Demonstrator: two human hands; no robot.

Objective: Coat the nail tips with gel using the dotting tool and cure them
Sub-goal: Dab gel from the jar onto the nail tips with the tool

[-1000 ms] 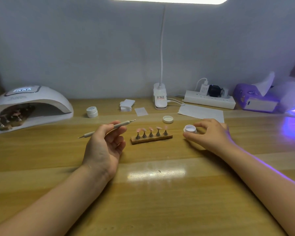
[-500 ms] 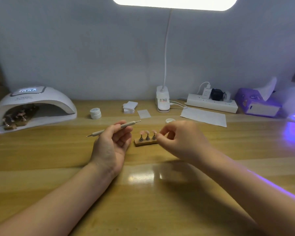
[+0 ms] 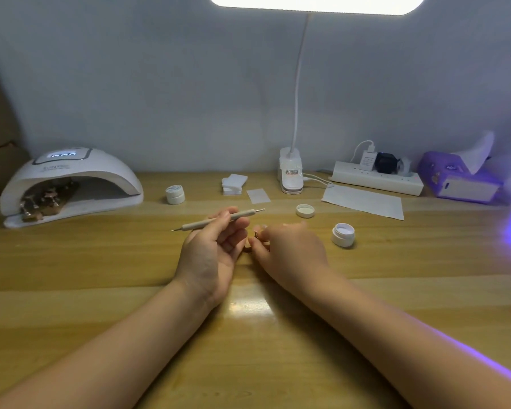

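The left hand (image 3: 210, 252) holds the dotting tool (image 3: 219, 219) between the thumb and the fingers, palm turned up, and the tool lies almost level with its small ball tip pointing to the right. The right hand (image 3: 289, 249) is just beside it, back of the hand up, with its fingers curled down over the wooden holder with the nail tips (image 3: 255, 231); the hand hides nearly all of the holder, and its thumb and fingers seem to grip the left end of it. The open gel jar (image 3: 343, 234) stands on the wooden table (image 3: 101, 276) near the right hand, to its right, and the jar lid (image 3: 305, 210) lies behind it, apart. At the far left the white curing lamp (image 3: 71, 184) stands with another holder inside (image 3: 46, 199). A closed small jar (image 3: 175, 194) is near the lamp.
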